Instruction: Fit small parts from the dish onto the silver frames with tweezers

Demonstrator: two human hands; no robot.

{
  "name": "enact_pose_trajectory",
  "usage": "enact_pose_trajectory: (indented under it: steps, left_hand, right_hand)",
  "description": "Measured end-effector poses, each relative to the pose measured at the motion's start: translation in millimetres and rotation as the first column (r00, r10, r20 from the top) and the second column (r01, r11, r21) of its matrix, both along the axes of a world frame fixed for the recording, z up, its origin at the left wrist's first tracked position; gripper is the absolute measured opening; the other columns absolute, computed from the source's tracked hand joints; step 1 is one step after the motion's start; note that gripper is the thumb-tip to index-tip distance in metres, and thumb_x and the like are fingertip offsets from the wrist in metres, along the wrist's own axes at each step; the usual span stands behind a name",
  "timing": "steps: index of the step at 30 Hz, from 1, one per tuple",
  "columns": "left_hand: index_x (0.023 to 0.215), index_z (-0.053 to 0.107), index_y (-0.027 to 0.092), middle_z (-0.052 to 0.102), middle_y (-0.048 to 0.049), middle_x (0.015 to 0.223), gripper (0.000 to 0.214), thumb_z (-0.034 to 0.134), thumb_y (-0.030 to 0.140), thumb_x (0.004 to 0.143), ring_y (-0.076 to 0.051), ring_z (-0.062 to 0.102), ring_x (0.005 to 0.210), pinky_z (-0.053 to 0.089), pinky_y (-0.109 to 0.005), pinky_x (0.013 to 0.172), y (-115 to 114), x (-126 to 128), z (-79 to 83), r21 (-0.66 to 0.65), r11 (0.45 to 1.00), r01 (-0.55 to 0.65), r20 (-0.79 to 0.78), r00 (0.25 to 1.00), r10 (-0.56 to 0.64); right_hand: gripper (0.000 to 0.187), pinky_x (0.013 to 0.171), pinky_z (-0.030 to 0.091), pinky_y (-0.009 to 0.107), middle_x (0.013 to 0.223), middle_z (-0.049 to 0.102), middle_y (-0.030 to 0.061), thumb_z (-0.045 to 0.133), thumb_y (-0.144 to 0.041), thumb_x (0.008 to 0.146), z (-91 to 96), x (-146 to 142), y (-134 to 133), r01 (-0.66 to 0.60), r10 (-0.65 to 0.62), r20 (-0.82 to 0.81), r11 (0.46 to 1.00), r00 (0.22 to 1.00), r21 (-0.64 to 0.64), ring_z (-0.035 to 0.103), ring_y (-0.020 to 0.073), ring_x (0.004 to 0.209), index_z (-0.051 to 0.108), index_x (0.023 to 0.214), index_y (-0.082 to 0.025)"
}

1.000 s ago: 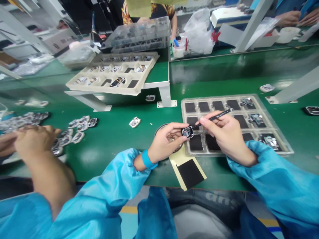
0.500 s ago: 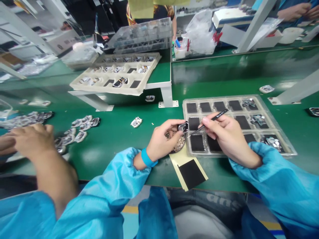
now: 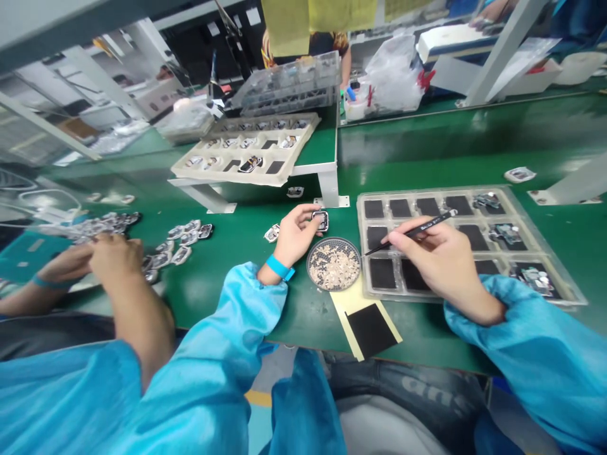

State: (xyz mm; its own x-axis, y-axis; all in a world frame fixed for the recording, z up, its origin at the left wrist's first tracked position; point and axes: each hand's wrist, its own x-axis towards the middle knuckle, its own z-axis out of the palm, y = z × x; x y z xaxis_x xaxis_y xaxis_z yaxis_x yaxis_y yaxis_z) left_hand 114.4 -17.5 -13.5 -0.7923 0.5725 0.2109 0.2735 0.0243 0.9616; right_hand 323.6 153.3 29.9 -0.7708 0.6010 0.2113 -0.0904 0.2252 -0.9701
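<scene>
My left hand [image 3: 294, 234] pinches a small square watch-like part [image 3: 320, 220] and holds it above the green table, just beyond a round dish [image 3: 333, 263] of tiny pieces. My right hand [image 3: 439, 253] grips black tweezers [image 3: 417, 229] whose tip points left over the near-left cells of a clear tray [image 3: 545, 297] lined with black pads. Three cells at the tray's right hold assembled parts [image 3: 506, 234]. A yellow sheet with a black pad [image 3: 371, 327] lies at the table's front edge.
A co-worker's hands [image 3: 102, 259] work at the left beside several loose parts [image 3: 183, 243]. A beige tray [image 3: 246, 151] sits on a raised white stand, with clear trays [image 3: 289, 85] behind it. One loose part [image 3: 272, 232] lies near my left hand.
My left hand carried the small part up and left, away from the tweezers, uncovering the round dish. My right hand stayed over the tray. The view swung left.
</scene>
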Motion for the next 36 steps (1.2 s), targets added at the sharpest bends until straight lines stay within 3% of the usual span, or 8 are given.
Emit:
enact_pose_trajectory:
  steps: [6,10,13,22,25,28,31,36]
  left_hand:
    - [0.115,0.067,0.017,0.073,-0.0094,0.102,0.037,0.077,0.035,0.084,-0.017,0.071,0.082,0.064,-0.029,0.069,-1,29,12.7,0.055,0.989,0.138,0.031,0.990,-0.139]
    - [0.116,0.068,0.017,0.073,-0.0104,0.108,0.036,0.077,0.033,0.084,-0.018,0.071,0.089,0.062,-0.028,0.075,-2,42,15.5,0.033,0.981,0.190,0.004,0.982,-0.191]
    - [0.118,0.068,0.017,0.073,-0.0101,0.105,0.037,0.076,0.034,0.086,-0.018,0.072,0.085,0.062,-0.028,0.073,-3,47,17.4,0.007,0.979,0.204,0.007,0.979,-0.204]
    - [0.117,0.069,0.018,0.073,-0.0098,0.104,0.035,0.076,0.032,0.085,-0.018,0.072,0.083,0.062,-0.030,0.075,-3,50,19.3,0.000,0.979,0.203,0.007,0.979,-0.203]
    - [0.116,0.067,0.016,0.073,-0.0103,0.101,0.041,0.079,0.034,0.082,-0.019,0.072,0.085,0.063,-0.031,0.073,-2,50,21.4,0.050,0.973,0.226,0.155,0.961,-0.231]
    - [0.113,0.064,0.015,0.073,-0.0090,0.097,0.044,0.083,0.035,0.078,-0.017,0.072,0.076,0.057,-0.023,0.057,0,51,23.2,0.112,0.963,0.246,0.331,0.904,-0.269]
    - [0.111,0.060,0.016,0.072,-0.0049,0.085,0.046,0.084,0.033,0.076,-0.015,0.070,0.063,0.043,-0.017,0.046,1,53,24.9,0.156,0.950,0.271,0.457,0.833,-0.312]
    - [0.112,0.059,0.017,0.070,-0.0027,0.080,0.048,0.085,0.031,0.074,-0.014,0.069,0.061,0.041,-0.018,0.047,2,58,27.5,0.161,0.944,0.287,0.555,0.765,-0.327]
  right_hand:
    - [0.003,0.083,0.060,0.040,0.095,0.079,0.0024,0.078,-0.028,0.085,-4.2,0,-3,-0.046,0.075,-0.101,0.963,0.992,0.267,0.073,0.0223,0.090,0.078,0.088,-0.027]
    - [0.015,0.093,0.057,0.043,0.098,0.080,0.0007,0.079,-0.020,0.083,-6.8,-1,-3,-0.058,0.179,-0.214,0.878,0.960,0.475,0.073,0.0233,0.097,0.079,0.095,-0.029]
    - [0.019,0.091,0.057,0.045,0.100,0.080,0.0004,0.078,-0.021,0.084,-7.7,-1,-3,-0.082,0.211,-0.189,0.846,0.959,0.527,0.073,0.0246,0.098,0.078,0.099,-0.031]
    - [0.019,0.090,0.057,0.047,0.103,0.079,-0.0011,0.076,-0.022,0.086,-9.8,-3,-2,-0.145,0.257,-0.140,0.831,0.956,0.537,0.073,0.0247,0.097,0.078,0.101,-0.034]
    - [0.020,0.086,0.058,0.047,0.102,0.079,-0.0015,0.076,-0.020,0.085,-8.6,-2,-4,-0.138,0.263,-0.163,0.833,0.951,0.536,0.074,0.0243,0.093,0.079,0.099,-0.035]
    - [0.023,0.082,0.059,0.046,0.098,0.080,-0.0007,0.080,-0.018,0.082,-6.5,1,-7,-0.060,0.204,-0.240,0.864,0.949,0.499,0.075,0.0242,0.087,0.080,0.097,-0.035]
    - [0.018,0.083,0.060,0.045,0.094,0.080,0.0010,0.082,-0.020,0.080,-4.4,3,-10,0.024,0.095,-0.276,0.916,0.957,0.400,0.075,0.0247,0.087,0.081,0.093,-0.033]
    - [0.009,0.082,0.065,0.047,0.093,0.080,0.0032,0.081,-0.036,0.081,-0.4,-1,-9,0.034,-0.030,-0.077,0.998,0.997,0.053,0.076,0.0263,0.087,0.080,0.087,-0.029]
